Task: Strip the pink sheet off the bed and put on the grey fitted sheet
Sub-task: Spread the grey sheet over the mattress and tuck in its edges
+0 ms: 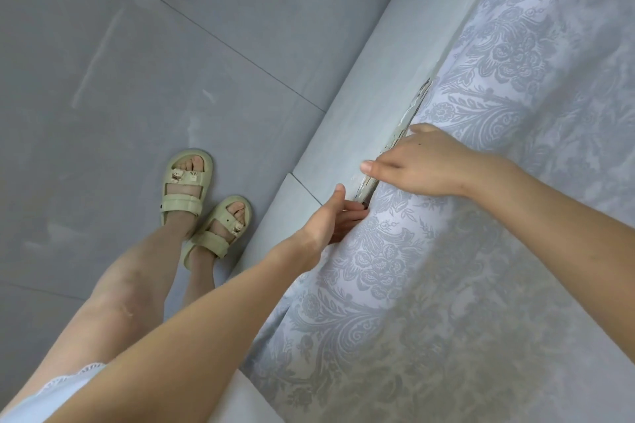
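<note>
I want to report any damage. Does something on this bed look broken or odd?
Yes. The surface of the bed frame is cracked and flaking along its inner edge, beside the grey patterned sheet, where the left hand and right hand reach.

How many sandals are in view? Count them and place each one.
2. The far sandal is on the floor, away from the bed frame; the near sandal stands closer to it. Both are worn; none seems hidden.
</note>
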A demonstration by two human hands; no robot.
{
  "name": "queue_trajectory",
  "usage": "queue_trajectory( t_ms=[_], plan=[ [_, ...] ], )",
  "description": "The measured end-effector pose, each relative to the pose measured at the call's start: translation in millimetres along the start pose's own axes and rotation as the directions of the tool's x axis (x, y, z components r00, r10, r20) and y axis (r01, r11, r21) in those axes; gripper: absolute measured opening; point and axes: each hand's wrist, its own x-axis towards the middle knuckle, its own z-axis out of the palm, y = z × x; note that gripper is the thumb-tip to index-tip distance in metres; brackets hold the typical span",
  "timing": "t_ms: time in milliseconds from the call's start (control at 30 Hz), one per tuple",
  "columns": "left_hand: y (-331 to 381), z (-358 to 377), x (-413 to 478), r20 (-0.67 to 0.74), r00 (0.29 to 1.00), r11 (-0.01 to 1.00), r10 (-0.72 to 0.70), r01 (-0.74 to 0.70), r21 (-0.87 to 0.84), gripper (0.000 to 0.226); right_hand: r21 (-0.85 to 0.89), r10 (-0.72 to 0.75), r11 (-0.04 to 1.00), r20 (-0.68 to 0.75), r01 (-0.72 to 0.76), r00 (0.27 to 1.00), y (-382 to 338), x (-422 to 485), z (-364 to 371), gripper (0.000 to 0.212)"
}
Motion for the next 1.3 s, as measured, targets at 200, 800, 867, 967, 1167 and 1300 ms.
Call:
queue_trajectory(
  t_ms=[200, 800, 867, 967, 1167, 1300],
  plan=[
    [-7.2, 11.2, 10.9, 0.073, 0.993, 0.995, -0.092, 0.089, 0.036, 0.067, -0.37, 0.004, 0.928, -0.105, -0.043, 0.994, 11.6, -11.6, 4.8, 0.095],
    [-31.7, -47.8, -14.2, -0.179, 0.975, 0.983, 0.131, -0.105, 0.149, 0.054, -0.457, 0.355, 0.857, 0.187, -0.239, 0.916, 0.7, 61.7, -8.9, 0.082],
    [-47.9, -68.4, -21.9, -0.217, 0.967, 0.965, 0.13, -0.073, 0.251, 0.058, -0.377, 0.208, 0.914, 0.12, -0.149, 0.971, -20.2, 50.6, 4.6, 0.073],
    [-68.4, -80.5, -26.7, -0.134, 0.991, 0.948, 0.029, 0.015, 0.318, 0.065, -0.163, 0.042, 0.986, 0.114, -0.023, 0.993, -58.1, 33.3, 22.0, 0.06],
    [-83.5, -75.8, -32.2, -0.077, 0.997, 0.966, -0.03, 0.049, 0.254, 0.05, -0.113, -0.009, 0.992, 0.353, 0.052, 0.936, -94.1, 12.5, 58.6, 0.076],
    [-92.9, -78.1, -40.7, -0.065, 0.996, 0.984, -0.062, 0.072, 0.164, 0.047, -0.141, 0.041, 0.99, 0.476, 0.03, 0.878, -100.3, 25.4, 68.4, 0.083]
  ],
)
